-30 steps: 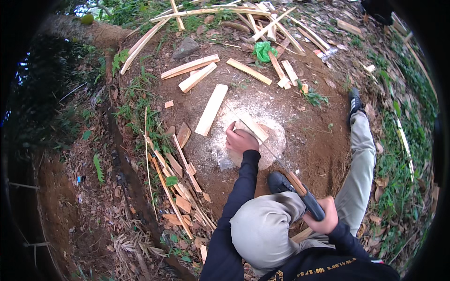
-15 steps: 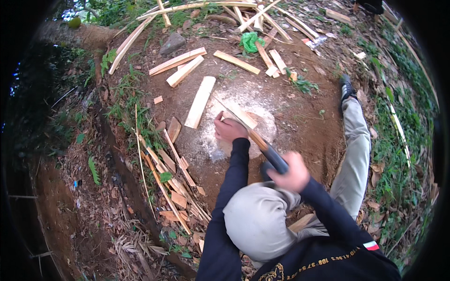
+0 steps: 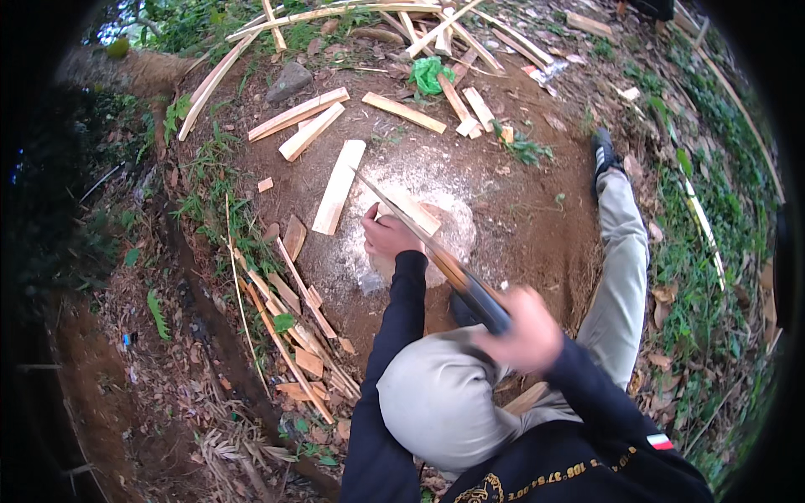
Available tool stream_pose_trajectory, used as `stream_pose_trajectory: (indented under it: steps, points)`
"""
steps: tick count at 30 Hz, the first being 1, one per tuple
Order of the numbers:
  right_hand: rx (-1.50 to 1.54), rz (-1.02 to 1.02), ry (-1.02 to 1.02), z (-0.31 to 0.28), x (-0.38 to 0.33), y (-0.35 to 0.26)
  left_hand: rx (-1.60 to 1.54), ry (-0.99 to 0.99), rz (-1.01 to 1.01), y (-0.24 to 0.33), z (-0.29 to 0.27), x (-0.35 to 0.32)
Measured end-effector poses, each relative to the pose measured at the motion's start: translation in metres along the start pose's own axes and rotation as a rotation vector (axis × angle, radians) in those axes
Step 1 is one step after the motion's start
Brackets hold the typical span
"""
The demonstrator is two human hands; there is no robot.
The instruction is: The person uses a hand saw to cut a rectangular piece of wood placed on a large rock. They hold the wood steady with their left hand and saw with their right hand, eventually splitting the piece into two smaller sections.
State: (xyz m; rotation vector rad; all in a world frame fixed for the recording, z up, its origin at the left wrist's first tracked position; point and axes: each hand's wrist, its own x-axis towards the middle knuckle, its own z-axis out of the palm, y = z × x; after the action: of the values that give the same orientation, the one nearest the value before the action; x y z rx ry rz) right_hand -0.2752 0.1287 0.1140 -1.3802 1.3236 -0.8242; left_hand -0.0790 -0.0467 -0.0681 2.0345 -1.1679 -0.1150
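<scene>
My right hand (image 3: 524, 331), smeared by motion, is closed round the dark handle of a long-bladed tool (image 3: 432, 243). Its tapering blade, seen nearly edge-on, slants away to the far left across a short pale wood piece (image 3: 412, 211). Whether the blade has teeth cannot be made out. My left hand (image 3: 392, 236) has its fingers curled at the wood piece's near left side, close beside the blade; part of this grip is hidden. Under the piece is a round, dust-covered wooden block (image 3: 457, 230). A wider pale plank (image 3: 340, 186) lies on the ground just left.
Pale dust surrounds the block. Several wood strips (image 3: 298, 115) and a green plastic bag (image 3: 429, 75) lie beyond it. Thin slats (image 3: 289, 323) and offcuts are piled at left, near a dark ditch (image 3: 201, 289). My outstretched leg (image 3: 625, 243) lies at right, beside grass.
The whole view has shifted slightly, so the scene sits further left. My right hand has come nearer to my body with the tool. My left hand stays by the wood piece.
</scene>
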Motion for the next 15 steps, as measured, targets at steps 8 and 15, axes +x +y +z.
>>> stream_pose_trajectory:
  steps: [8, 15]
  points:
    - [0.055, -0.036, 0.180, 0.022, 0.057, 0.021, 0.013, 0.037, 0.035, 0.004, 0.009, 0.004]
    - [0.181, 0.103, 0.138, 0.005, 0.003, 0.005, -0.125, -0.005, 0.488, 0.008, -0.004, -0.018]
